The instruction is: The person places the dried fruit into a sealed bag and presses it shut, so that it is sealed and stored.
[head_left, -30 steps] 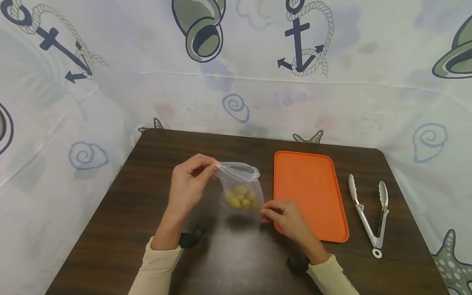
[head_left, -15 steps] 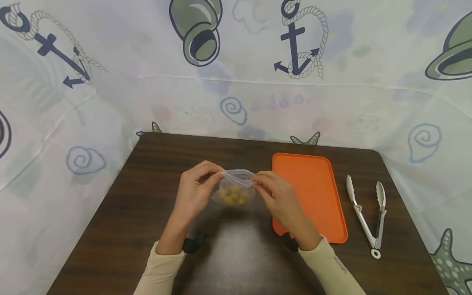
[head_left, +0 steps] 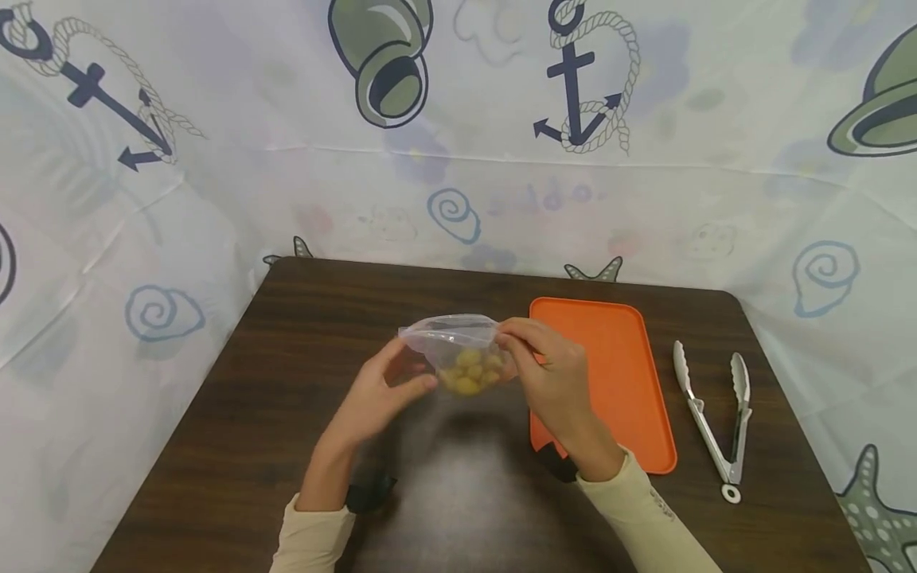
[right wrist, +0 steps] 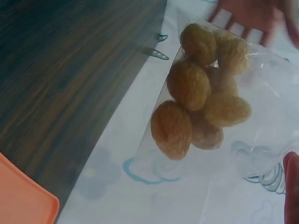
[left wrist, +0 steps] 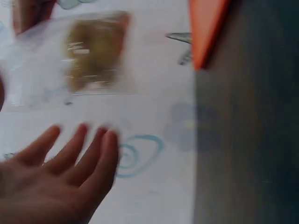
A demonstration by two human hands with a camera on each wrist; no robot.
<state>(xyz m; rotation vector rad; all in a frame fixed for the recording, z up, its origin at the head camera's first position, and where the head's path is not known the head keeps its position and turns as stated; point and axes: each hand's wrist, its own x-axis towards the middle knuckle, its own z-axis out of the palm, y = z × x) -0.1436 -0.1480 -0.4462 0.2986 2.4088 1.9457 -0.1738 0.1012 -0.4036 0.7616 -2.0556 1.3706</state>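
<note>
A clear plastic bag (head_left: 444, 338) hangs above the table, with several yellow-brown, wrinkled oval pieces that look like dried fruit (right wrist: 189, 86) gathered in its lower part. My right hand (head_left: 555, 378) pinches the bag by its upper right corner. Spread and nearly straight, the fingers of my left hand (head_left: 376, 390) stand beside the bag's left side; in the left wrist view a gap shows between this hand (left wrist: 65, 182) and the bag (left wrist: 42, 65). The left hand is blurred in the right wrist view.
An orange tray (head_left: 609, 374) lies on the dark wooden table (head_left: 286, 382), partly under my right hand. Metal tongs (head_left: 734, 469) with white tips lie spread to the right of the tray. A patterned cloth (head_left: 286, 191) hangs behind the table.
My right hand has risen from the bag's lower right side to its upper corner and pinches it there. My left hand has let go of the rim and moved slightly down, fingers spreading.
</note>
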